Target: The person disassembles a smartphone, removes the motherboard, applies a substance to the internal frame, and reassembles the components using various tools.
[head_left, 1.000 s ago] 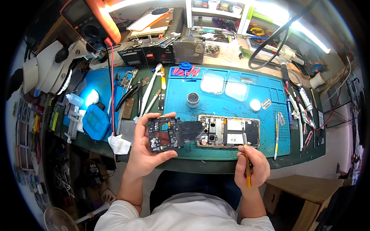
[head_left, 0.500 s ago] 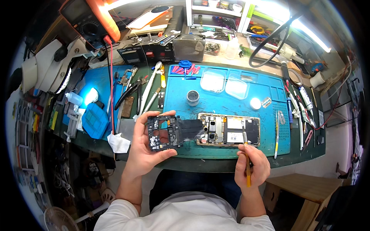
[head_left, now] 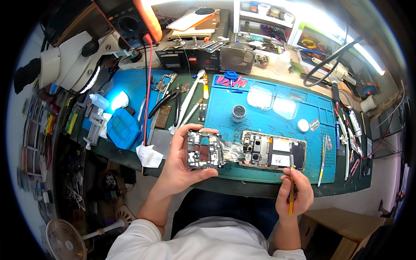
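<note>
My left hand [head_left: 178, 177] grips the edges of a black phone inner frame plate [head_left: 213, 152] with silvery patches and a square opening. From its right side a dark, shiny film strip [head_left: 233, 151] reaches toward an opened phone [head_left: 281, 146]. Whether the strip joins the phone, I cannot tell. The phone lies flat on the blue work mat, its camera lenses at the left end and battery area to the right. Between the closed fingers of my right hand [head_left: 299, 194] is a slim tool with an amber handle [head_left: 291, 209] and pale narrow tip, held over the phone's lower right edge.
Behind the phone stand a small dark-filled jar [head_left: 238, 113], two clear plastic trays [head_left: 260, 96] and a round white lid [head_left: 303, 125]. Pliers [head_left: 167, 102], a white brush [head_left: 190, 95] and a microscope [head_left: 71, 65] are at the left. Tweezers [head_left: 322, 161] lie right of the phone.
The whole view has shifted, so the bench appears further right. The plate in my left hand has tilted, and its film strip now catches the light. Both hands keep their holds.
</note>
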The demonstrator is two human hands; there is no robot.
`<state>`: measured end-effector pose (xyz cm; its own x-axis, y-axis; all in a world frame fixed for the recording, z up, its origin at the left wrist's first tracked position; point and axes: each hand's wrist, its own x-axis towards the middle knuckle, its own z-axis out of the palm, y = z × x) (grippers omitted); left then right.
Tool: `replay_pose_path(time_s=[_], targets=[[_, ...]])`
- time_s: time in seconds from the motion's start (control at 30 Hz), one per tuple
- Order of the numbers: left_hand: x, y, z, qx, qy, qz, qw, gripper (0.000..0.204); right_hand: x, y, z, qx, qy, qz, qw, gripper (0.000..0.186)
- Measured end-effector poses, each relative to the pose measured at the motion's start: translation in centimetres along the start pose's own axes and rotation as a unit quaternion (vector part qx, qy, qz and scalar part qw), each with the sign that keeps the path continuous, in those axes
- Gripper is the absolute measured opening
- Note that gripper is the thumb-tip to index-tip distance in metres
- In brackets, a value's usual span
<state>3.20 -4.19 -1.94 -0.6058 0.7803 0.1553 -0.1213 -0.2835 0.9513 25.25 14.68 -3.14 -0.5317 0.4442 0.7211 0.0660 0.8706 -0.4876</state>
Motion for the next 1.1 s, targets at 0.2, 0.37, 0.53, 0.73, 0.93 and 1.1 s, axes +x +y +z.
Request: replay_pose_path(time_s=[0.2, 0.37, 0.53, 0.73, 0.93, 1.1], targets=[[-0.2, -0.3, -0.4, 0.057, 0.007, 0.015, 0.998, 0.112, -0.2, 0.0, -0.2, 0.031, -0.020, 0.002, 0.999, 0.023], [-0.6, -0.5, -0.5, 0.078, -0.037, 0.063, 0.994, 0.105, 1.7, -2.1, 1.2, 0.139, -0.090, -0.041, 0.985, 0.023], [-0.6, -0.8, -0.4, 0.077, -0.034, 0.089, 0.992, 0.103, 3.2, -5.3, 4.7, 0.245, -0.133, -0.034, 0.960, 0.026], [-0.8, -0.8, -0.5, 0.089, -0.044, 0.104, 0.990, 0.103, 3.3, -5.8, 6.3, 0.216, -0.127, -0.058, 0.966, 0.032], [-0.9, -1.3, -0.6, 0.123, -0.043, 0.126, 0.983, 0.102, 2.7, -5.6, 6.8, 0.197, -0.101, -0.092, 0.971, 0.032], [-1.2, -1.1, -0.4, 0.137, -0.034, 0.113, 0.984, 0.103, 2.8, -5.5, 6.6, 0.202, -0.104, -0.090, 0.970, 0.037]])
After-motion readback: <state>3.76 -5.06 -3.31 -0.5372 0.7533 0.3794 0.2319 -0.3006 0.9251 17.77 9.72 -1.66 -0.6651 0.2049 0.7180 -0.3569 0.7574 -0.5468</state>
